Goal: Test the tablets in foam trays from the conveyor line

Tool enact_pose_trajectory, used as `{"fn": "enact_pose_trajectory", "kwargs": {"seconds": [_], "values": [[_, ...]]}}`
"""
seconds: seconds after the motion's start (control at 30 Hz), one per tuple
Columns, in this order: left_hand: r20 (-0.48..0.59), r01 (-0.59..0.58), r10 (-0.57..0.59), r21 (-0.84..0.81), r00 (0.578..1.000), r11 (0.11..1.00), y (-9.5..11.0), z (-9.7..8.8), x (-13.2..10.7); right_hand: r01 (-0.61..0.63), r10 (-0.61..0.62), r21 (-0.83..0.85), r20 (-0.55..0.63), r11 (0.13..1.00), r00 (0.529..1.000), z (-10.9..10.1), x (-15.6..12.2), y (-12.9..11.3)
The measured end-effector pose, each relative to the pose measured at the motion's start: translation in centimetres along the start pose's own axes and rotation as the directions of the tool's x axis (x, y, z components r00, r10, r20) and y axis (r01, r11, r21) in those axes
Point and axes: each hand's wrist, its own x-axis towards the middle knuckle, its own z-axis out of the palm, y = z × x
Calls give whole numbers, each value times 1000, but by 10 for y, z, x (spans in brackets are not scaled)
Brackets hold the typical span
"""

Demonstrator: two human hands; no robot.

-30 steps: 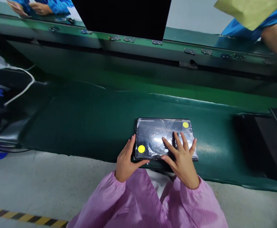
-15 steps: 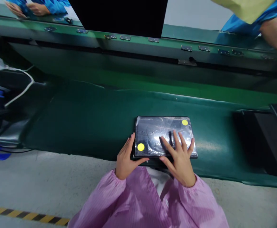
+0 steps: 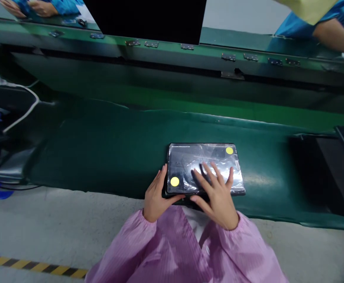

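A flat, dark rectangular panel (image 3: 186, 165) with a glossy plastic film over it rests on the green bench mat. It bears two round yellow stickers, at its near left and far right corners. Around its near left corner my left hand (image 3: 157, 194) is closed, fingers along the left side and thumb along the front edge. My right hand (image 3: 217, 198) has its fingers spread over the middle of the shiny top, its thumb near the front edge. What lies under the panel is hidden.
Across the way, several small circuit boards (image 3: 187, 46) lie along a green ledge (image 3: 207, 48). A black screen (image 3: 151, 19) stands above it. A dark tray-like object (image 3: 334, 173) is at the right, cables (image 3: 27, 112) at the left. Two co-workers' blue sleeves (image 3: 296, 27) show behind.
My right hand has slid a little to the left over the film. My left hand and the panel stay in place. The co-worker's arm at the far right has shifted slightly.
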Motion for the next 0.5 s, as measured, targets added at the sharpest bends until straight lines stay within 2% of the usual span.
{"fn": "enact_pose_trajectory", "kwargs": {"seconds": [0.1, 0.17, 0.37, 0.43, 0.5], "values": [[8, 9, -9, -3, 1000, 1000, 1, -1, 0, -198, 193, -104, -58, 975, 980, 2, 6, 19], [5, 12, -12, -7, 1000, 1000, 1, -1, 0, -237, 229, -126, -79, 963, 970, 5, 8, 24], [-4, -3, 3, -3, 1000, 1000, 0, 0, 0, -22, 21, 68, 20, 997, 1000, 1, 0, 9], [-6, -9, 9, -1, 1000, 1000, 1, -1, 1, 8, -11, 111, 28, 994, 1000, -4, -2, 18], [-5, -10, 10, 1, 1000, 1000, 2, -2, 2, -7, 6, 103, 11, 995, 1000, -9, -2, 39]]}}
